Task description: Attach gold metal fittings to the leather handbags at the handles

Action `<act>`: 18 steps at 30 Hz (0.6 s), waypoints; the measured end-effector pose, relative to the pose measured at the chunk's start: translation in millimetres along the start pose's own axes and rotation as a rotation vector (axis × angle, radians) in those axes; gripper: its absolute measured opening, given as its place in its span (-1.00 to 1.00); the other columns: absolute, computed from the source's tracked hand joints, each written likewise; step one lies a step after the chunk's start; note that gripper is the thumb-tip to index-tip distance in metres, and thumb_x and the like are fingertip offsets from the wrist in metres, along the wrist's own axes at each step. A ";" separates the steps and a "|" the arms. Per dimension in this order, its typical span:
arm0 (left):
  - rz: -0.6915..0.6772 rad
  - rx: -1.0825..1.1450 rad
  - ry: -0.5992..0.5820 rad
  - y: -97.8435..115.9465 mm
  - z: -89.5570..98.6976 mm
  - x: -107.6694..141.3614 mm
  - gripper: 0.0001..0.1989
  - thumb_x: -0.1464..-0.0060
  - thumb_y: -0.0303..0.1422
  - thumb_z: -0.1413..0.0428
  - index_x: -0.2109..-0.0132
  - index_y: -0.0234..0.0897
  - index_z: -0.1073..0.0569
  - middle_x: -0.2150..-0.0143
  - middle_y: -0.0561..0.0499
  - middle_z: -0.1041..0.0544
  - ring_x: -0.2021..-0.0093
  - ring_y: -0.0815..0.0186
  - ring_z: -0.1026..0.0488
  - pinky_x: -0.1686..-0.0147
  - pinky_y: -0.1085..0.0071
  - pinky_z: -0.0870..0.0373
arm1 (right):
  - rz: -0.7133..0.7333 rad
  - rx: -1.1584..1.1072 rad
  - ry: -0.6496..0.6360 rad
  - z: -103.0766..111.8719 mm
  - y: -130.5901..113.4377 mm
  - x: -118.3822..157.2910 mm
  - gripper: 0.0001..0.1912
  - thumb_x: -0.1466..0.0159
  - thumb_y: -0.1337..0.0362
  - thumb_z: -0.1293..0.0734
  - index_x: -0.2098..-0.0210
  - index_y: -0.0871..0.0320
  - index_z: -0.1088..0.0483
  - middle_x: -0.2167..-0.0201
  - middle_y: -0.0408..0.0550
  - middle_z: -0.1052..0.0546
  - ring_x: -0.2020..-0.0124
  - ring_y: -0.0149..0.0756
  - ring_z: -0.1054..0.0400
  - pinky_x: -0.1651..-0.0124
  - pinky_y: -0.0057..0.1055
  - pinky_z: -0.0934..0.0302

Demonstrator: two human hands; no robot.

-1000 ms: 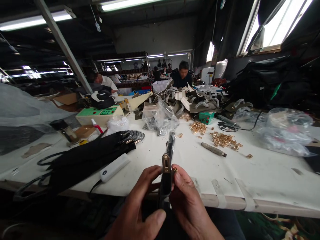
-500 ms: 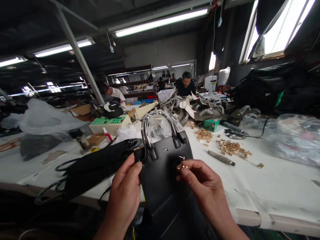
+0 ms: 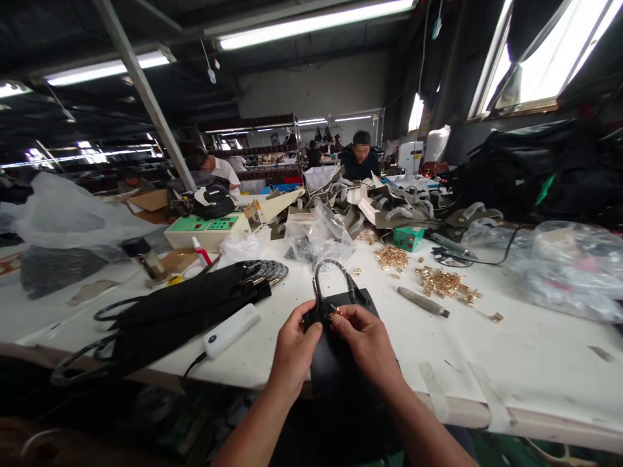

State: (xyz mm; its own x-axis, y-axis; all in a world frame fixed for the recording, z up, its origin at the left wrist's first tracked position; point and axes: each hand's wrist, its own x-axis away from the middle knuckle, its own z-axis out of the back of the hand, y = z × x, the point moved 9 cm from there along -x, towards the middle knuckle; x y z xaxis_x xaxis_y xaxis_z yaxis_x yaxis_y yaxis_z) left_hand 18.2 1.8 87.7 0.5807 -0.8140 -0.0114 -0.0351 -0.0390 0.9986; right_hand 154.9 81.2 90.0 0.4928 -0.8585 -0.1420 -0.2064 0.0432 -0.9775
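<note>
We have the black bag (image 3: 341, 363) lowered now, its body hanging over the near edge of the desk (image 3: 511, 344) and its handle (image 3: 335, 275) resting on the top; half a second ago we held it raised with its face toward us. Our left hand (image 3: 294, 347) has closed its grip on the bag's upper edge, thumb on the front. Our right hand (image 3: 367, 344) pinches a small gold fitting (image 3: 335, 312) against the same edge, where before it held the piece just off the panel. That suggests the fitting is being seated. To the left lie black straps (image 3: 185, 308) and a white device (image 3: 231, 329); farther back right, loose gold hardware (image 3: 445, 282) and an awl-like tool (image 3: 422, 301).
</note>
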 end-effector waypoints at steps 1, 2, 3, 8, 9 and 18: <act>-0.012 -0.070 -0.019 -3.0 0.0 -3.8 -0.51 -0.03 -0.30 -0.23 -0.14 -0.24 -0.46 0.07 -0.06 -0.63 0.15 0.23 -0.55 0.16 0.38 -0.44 | -0.012 -0.018 0.002 0.8 6.5 -1.8 -0.70 -0.24 0.03 -0.44 0.24 0.16 -0.51 0.37 -0.12 -0.53 0.32 -0.32 -0.36 0.23 -0.41 -0.19; -0.023 -0.139 -0.032 -6.7 1.3 -8.1 -0.52 -0.03 -0.30 -0.23 -0.13 -0.24 -0.46 0.09 -0.06 -0.64 0.17 0.22 -0.55 0.16 0.37 -0.44 | -0.024 -0.039 0.006 1.6 12.8 -3.6 -0.70 -0.23 0.03 -0.45 0.25 0.16 -0.52 0.36 -0.12 -0.53 0.31 -0.32 -0.35 0.21 -0.41 -0.19; -0.028 -0.201 -0.038 -11.6 4.1 -12.9 -0.54 -0.03 -0.29 -0.23 -0.10 -0.24 -0.48 0.13 -0.05 -0.64 0.20 0.22 -0.55 0.19 0.36 -0.44 | -0.038 -0.059 0.016 2.7 19.4 -5.4 -0.70 -0.22 0.04 -0.46 0.26 0.16 -0.52 0.35 -0.11 -0.54 0.30 -0.32 -0.35 0.18 -0.41 -0.20; 0.032 -0.307 -0.027 -49.2 28.6 -30.1 -0.68 0.01 -0.32 -0.22 0.07 -0.28 -0.58 0.22 -0.06 -0.65 0.30 0.21 -0.52 0.27 0.34 -0.40 | -0.135 -0.068 0.038 5.8 62.4 -11.0 -0.71 -0.20 0.04 -0.47 0.26 0.14 -0.53 0.34 -0.12 -0.55 0.29 -0.30 -0.38 0.16 -0.40 -0.21; 0.056 -0.303 -0.026 -57.9 33.1 -30.4 -0.68 0.02 -0.32 -0.22 0.08 -0.29 -0.58 0.21 -0.08 -0.65 0.28 0.19 -0.52 0.25 0.33 -0.41 | -0.159 -0.058 0.033 5.4 71.9 -10.9 -0.71 -0.20 0.04 -0.47 0.26 0.14 -0.53 0.36 -0.12 -0.55 0.30 -0.29 -0.39 0.18 -0.39 -0.22; 0.183 -0.190 -0.029 -101.6 46.4 -13.3 -0.74 -0.07 -0.21 -0.15 0.12 -0.23 -0.48 0.39 0.06 -0.53 0.41 0.31 -0.43 0.38 0.42 -0.34 | -0.257 -0.017 0.032 3.4 106.5 -4.5 -0.68 -0.19 0.02 -0.47 0.22 0.13 -0.52 0.34 -0.11 -0.57 0.37 -0.29 -0.47 0.22 -0.37 -0.28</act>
State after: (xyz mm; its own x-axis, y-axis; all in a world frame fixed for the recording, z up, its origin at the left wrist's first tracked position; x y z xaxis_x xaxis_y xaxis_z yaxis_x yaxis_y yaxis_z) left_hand -23.7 -10.3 -16.0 0.5554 -0.8137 0.1715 0.0177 0.2177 0.9758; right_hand 133.6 91.4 -14.1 0.5037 -0.8560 0.1164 -0.0920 -0.1872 -0.9780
